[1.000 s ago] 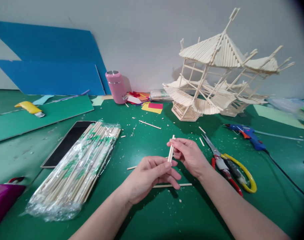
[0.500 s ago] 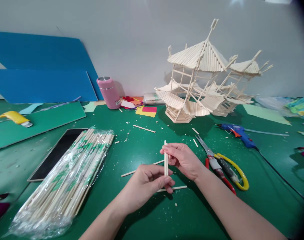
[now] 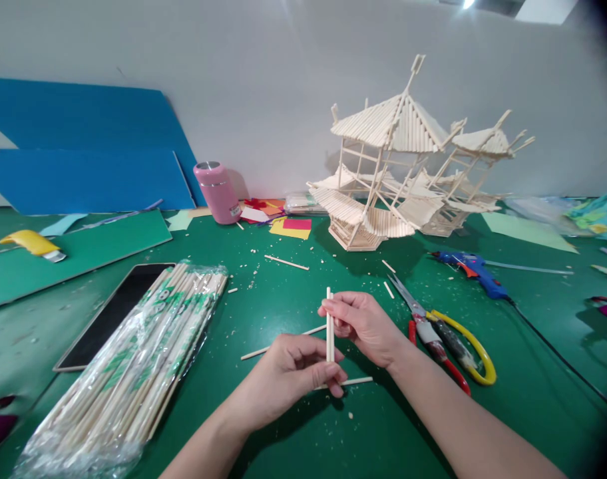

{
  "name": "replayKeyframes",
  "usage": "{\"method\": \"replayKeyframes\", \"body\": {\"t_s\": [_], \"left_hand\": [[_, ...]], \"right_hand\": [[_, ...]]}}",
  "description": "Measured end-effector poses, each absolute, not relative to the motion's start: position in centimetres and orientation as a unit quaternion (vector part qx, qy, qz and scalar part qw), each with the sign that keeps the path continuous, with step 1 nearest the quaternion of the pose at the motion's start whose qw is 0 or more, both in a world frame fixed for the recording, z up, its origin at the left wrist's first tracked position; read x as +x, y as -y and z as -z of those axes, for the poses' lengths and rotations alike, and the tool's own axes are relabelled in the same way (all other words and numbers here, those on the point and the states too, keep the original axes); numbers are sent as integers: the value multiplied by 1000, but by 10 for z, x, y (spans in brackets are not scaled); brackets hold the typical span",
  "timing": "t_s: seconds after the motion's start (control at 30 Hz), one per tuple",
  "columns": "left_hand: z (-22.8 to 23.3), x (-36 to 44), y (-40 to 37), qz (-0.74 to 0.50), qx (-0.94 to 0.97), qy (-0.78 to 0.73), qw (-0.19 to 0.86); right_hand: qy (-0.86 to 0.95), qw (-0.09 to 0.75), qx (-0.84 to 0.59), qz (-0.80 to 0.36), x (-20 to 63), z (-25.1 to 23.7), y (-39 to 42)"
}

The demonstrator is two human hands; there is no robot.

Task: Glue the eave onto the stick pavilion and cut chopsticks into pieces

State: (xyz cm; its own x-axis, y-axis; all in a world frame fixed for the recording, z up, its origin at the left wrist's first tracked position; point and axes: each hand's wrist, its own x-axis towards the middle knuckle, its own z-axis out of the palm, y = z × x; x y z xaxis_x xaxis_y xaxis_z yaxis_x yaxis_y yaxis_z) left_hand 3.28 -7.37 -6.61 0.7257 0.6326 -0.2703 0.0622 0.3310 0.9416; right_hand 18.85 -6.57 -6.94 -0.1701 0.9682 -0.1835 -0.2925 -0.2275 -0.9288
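Two short pale wooden sticks [image 3: 329, 332] stand upright, side by side, between my hands. My left hand [image 3: 303, 369] pinches their lower end between thumb and fingers. Near their top, the fingertips of my right hand [image 3: 356, 322] close on the same pair. One loose stick [image 3: 263, 350] lies on the table behind my left hand, partly hidden by it. Another stick [image 3: 356, 381] lies just below the hands. Further back stands a pagoda model [image 3: 373, 213] made of wooden sticks, with ribbed roofs and open frames.
A plastic-wrapped bundle of chopsticks [image 3: 144, 352] overlaps a black tablet [image 3: 114, 316] at left. Scissors [image 3: 428, 326] and a blue glue gun [image 3: 476, 271] lie at right. A pink flask [image 3: 217, 193], coloured paper [image 3: 296, 226] and a yellow cutter [image 3: 31, 244] sit further back.
The view has tilted up slightly, so the whole scene sits a little lower. Both hands keep their hold on the paired sticks with hardly any shift.
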Motion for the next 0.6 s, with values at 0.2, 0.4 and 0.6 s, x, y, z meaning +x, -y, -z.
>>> {"method": "replayKeyframes", "body": {"t_s": [0.2, 0.4, 0.6], "left_hand": [[61, 32, 71, -213, 508, -314, 774], [63, 36, 71, -273, 449, -345, 778], [65, 35, 69, -306, 443, -345, 769]], "right_hand": [[459, 469, -451, -604, 188, 69, 67], [555, 446, -465, -527, 182, 64, 74], [622, 419, -482, -453, 180, 59, 77]]}}
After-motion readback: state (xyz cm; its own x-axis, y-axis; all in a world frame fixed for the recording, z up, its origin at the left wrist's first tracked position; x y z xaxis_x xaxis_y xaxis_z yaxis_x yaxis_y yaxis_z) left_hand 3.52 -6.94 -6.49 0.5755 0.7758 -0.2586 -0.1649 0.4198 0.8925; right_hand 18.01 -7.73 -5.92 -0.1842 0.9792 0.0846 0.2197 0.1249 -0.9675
